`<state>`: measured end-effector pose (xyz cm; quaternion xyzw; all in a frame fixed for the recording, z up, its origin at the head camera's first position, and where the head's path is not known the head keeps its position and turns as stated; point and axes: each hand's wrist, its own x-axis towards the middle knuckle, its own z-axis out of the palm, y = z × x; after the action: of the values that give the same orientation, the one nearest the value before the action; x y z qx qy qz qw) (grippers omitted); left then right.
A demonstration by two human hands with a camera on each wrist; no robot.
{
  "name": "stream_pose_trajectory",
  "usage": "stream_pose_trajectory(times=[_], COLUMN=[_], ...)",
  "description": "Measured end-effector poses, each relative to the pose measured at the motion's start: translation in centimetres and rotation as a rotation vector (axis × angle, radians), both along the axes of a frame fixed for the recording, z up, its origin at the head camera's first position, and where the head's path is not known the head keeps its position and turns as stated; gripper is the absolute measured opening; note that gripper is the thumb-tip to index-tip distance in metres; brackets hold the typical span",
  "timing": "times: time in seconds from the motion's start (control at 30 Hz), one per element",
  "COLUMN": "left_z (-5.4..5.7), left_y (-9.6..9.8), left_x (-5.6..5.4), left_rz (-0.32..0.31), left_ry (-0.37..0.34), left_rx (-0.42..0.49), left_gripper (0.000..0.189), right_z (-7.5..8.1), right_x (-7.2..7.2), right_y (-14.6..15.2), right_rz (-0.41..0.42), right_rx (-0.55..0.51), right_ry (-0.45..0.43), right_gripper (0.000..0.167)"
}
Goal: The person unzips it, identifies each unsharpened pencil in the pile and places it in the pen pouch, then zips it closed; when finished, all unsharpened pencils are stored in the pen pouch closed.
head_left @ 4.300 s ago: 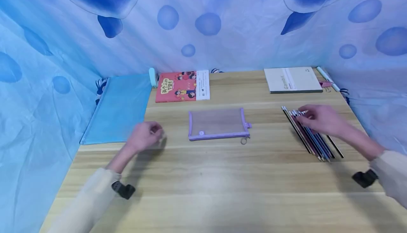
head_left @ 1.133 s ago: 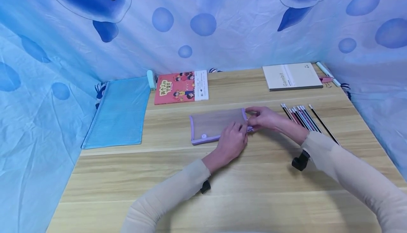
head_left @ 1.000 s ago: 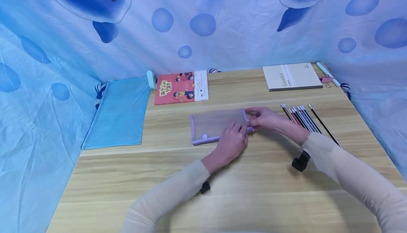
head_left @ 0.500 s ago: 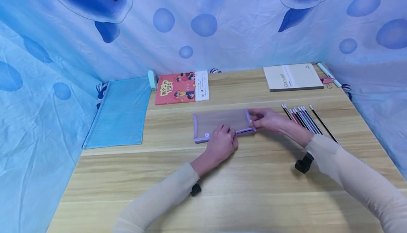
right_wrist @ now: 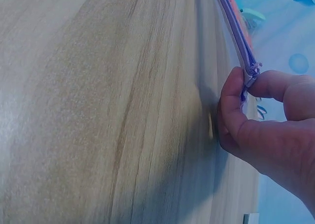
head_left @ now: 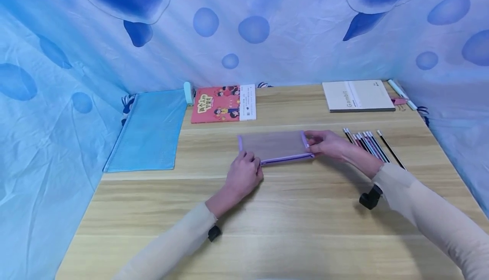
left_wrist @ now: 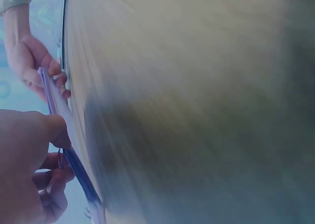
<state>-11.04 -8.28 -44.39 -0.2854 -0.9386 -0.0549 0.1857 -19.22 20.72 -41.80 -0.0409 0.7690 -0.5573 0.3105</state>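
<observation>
A see-through zip pencil pouch with purple trim lies between my hands at the middle of the table. My right hand pinches its right end between thumb and fingers; the right wrist view shows the pouch's corner in that grip. My left hand pinches the zipper pull near the pouch's left front corner, and a thin ring shows among its fingers in the left wrist view. To the right of the left hand, the zipper edge shows a dark slit. The left hand covers the pouch's front left corner.
Several pencils lie right of the pouch, one apart from the others. A blue mesh folder is at the left. Along the back are a light-blue stapler, a red book, a notebook, a pink binder clip and a pale marker.
Both hands came to the pouch from the folder and pencils. Over the last second my left hand slid left along the zipper, opening it, while my right hand kept its grip on the right end.
</observation>
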Motion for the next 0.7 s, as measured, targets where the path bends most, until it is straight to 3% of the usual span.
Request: stream_pose_trajectory(times=[0.13,0.33,0.7], left_z=[0.3,0.7,0.1], left_y=[-1.4,-3.2,-4.5], left_x=[0.3,1.0,1.9], left_rz=[0.012,0.081,0.095], left_ry=[-0.017,-0.053,-0.062], left_rx=[0.011,0.035,0.075], left_gripper=[0.015,0.019,0.010], right_z=[0.0,-0.1,0.0], right_x=[-0.1,0.0,0.2], right_y=[-0.1,0.1,1.2], right_rz=[0.006,-0.003,-0.009], right_rx=[0.010,-0.003,-0.017], right_ry=[0.003,0.014,0.009], right_gripper=[0.077,0.076,0.076])
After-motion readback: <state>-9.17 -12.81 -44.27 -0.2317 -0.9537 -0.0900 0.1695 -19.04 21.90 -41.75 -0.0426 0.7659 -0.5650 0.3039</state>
